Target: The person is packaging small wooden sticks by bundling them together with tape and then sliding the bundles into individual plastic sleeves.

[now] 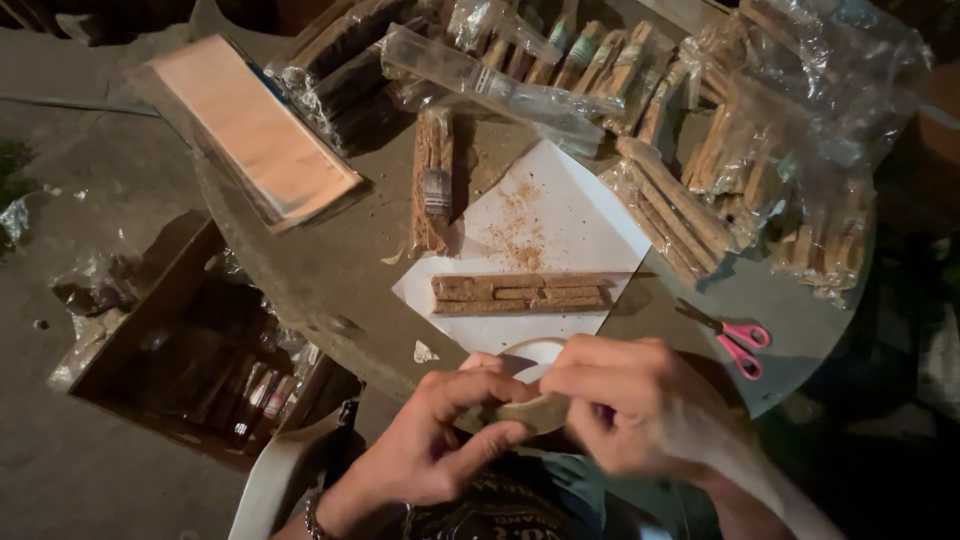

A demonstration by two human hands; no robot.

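Hands, left (435, 440) and right (630, 405), pinch a tape roll (535, 405); plastic bags (800, 150) hold brown sticks.

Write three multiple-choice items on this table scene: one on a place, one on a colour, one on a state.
1. Where do the scissors lie?
A. right of the white paper
B. on the copper-coloured sheet stack
C. in the floor box

2. What colour are the scissor handles?
A. green
B. pink
C. black

3. What do both hands hold?
A. nothing
B. the scissors
C. a tape roll

Key: 1 A, they rest on the table right of the paper. 2 B, the loops are pink. 3 C, left hand and right hand grip the roll.
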